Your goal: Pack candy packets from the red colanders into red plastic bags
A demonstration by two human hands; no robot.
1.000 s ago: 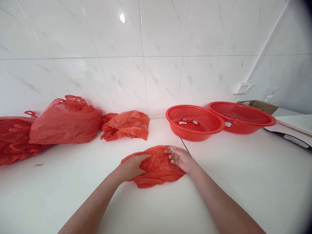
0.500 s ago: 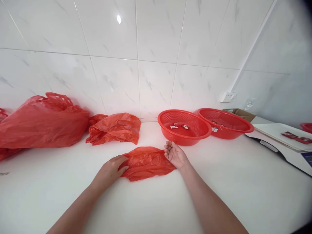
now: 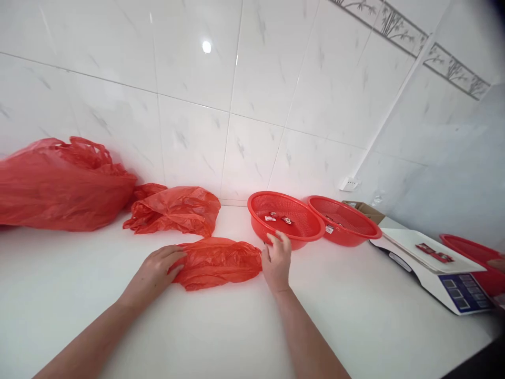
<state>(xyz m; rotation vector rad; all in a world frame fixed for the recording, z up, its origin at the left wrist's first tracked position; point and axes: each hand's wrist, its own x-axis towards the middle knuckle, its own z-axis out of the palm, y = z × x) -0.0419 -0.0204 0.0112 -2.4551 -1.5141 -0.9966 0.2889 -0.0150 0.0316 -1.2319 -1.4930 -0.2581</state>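
A red plastic bag (image 3: 219, 265) lies folded and crumpled on the white tabletop. My left hand (image 3: 160, 269) is at its left end, fingers and thumb closed around the edge of the plastic. At the right end stands my right hand (image 3: 278, 261), raised with its fingers apart and holding nothing; whether its side touches the bag I cannot tell. Just behind that hand is a red perforated basket (image 3: 311, 230) with several small wrapped packets (image 3: 287, 220) inside.
A second red basket (image 3: 357, 238), a cardboard box (image 3: 365, 210) and a scale (image 3: 426, 279) bearing red packets (image 3: 434, 252) stand to the right. Another person's hand (image 3: 497, 263) shows by a red basket (image 3: 469, 247). Behind left lie a crumpled bag (image 3: 181, 210) and a full bag (image 3: 67, 195).
My right hand has turned from palm-up to upright, with its fingers spread. The view has swung right, bringing more of the scale and another person's hand into sight.
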